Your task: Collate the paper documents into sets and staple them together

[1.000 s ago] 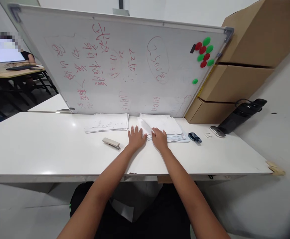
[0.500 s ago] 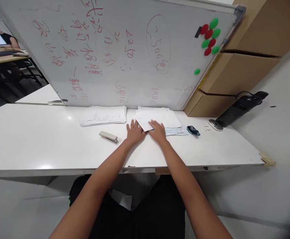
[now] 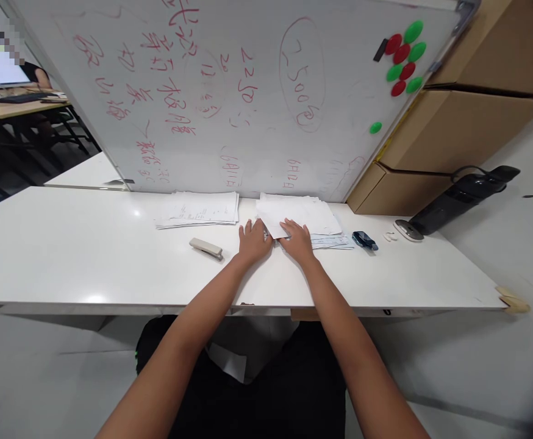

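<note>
My left hand point(image 3: 254, 242) rests on the white table at the left front corner of a paper stack point(image 3: 303, 213), its fingers spread and the index finger by the paper's edge. My right hand point(image 3: 298, 241) has its fingers over the front edge of the top sheet and its thumb near the underside, holding the paper. That sheet's left corner points down between my hands. Blue-marked sheets point(image 3: 333, 242) stick out below the stack on the right. A beige stapler point(image 3: 206, 249) lies to the left of my left hand.
Another paper stack point(image 3: 197, 209) lies against the whiteboard point(image 3: 248, 146). On the right are a dark blue gadget point(image 3: 364, 241), a computer mouse point(image 3: 408, 230) and a black bottle point(image 3: 461, 201). Cardboard boxes point(image 3: 481, 131) stand behind. A person's arm point(image 3: 42, 78) shows at a far desk.
The whole view has shifted slightly, so things appear farther right. My left index finger now covers the paper's left corner. My right hand stays on the stack's front edge.
</note>
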`<state>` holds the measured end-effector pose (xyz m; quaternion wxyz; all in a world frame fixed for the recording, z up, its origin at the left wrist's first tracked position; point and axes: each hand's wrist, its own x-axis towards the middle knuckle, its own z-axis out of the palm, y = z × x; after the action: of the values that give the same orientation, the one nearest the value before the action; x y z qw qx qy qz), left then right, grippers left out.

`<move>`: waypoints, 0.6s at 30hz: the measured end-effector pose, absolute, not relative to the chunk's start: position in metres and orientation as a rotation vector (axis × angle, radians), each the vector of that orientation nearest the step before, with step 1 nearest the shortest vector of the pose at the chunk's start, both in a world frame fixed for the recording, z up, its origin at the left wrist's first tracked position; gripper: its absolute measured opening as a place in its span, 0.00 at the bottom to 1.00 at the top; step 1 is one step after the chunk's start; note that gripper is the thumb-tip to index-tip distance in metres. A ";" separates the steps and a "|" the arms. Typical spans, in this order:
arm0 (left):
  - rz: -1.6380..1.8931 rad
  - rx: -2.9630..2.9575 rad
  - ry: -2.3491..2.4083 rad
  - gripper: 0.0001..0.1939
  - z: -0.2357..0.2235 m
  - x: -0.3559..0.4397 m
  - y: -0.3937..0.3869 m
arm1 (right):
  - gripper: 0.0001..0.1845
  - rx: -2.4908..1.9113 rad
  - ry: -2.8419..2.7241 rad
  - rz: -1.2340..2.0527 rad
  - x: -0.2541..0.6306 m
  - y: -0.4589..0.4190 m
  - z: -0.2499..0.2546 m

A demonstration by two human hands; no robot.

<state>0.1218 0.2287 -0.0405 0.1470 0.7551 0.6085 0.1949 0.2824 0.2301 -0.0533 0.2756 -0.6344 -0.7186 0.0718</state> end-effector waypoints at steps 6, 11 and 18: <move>0.544 2.182 1.789 0.28 -0.041 0.122 0.231 | 0.20 -1.690 -1.909 0.214 0.280 0.231 -0.052; 0.526 2.195 1.819 0.27 -0.041 0.122 0.233 | 0.21 -1.677 -1.865 0.260 0.279 0.230 -0.049; 0.623 2.173 1.817 0.27 -0.038 0.122 0.231 | 0.25 -1.678 -1.955 0.216 0.282 0.230 -0.052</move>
<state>0.1217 0.2305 -0.0382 0.1203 0.7438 0.6219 0.2132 0.2822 0.2296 -0.0523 0.2744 -0.6242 -0.7270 0.0803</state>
